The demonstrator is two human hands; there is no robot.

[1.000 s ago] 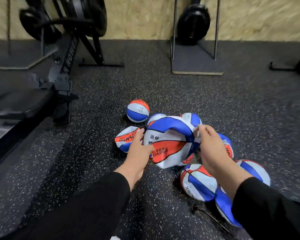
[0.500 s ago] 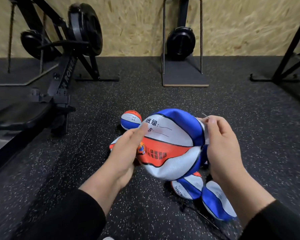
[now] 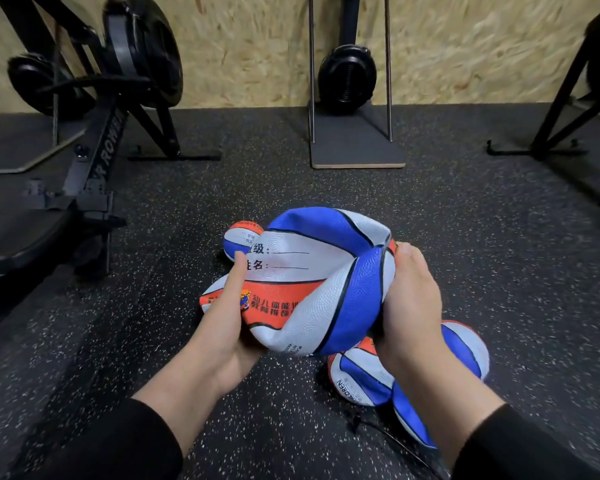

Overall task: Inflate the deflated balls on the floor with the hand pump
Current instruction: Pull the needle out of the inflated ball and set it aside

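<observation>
A deflated, crumpled ball [image 3: 312,282] in blue, white and orange hangs above the floor between both hands. My left hand [image 3: 222,317] grips its left side, thumb laid up over the printed white panel. My right hand [image 3: 413,303] grips its right side, fingers curled round the folded blue panel. Under them, several more deflated balls [image 3: 361,379] of the same colours lie on the floor, partly hidden. A small round ball [image 3: 238,237] sits just beyond. A thin dark hose [image 3: 395,441] runs along the floor near my right forearm; no pump body shows.
A black rowing machine [image 3: 94,157] stretches along the left. At the back wall a board [image 3: 355,147] carries a black device between metal rods. A dark frame [image 3: 561,133] stands at the far right. Speckled black rubber floor [image 3: 499,271] surrounds the balls.
Both hands have lifted the deflated ball off the pile and brought it closer and higher. The right hand has gone from pinching its top edge to gripping its side.
</observation>
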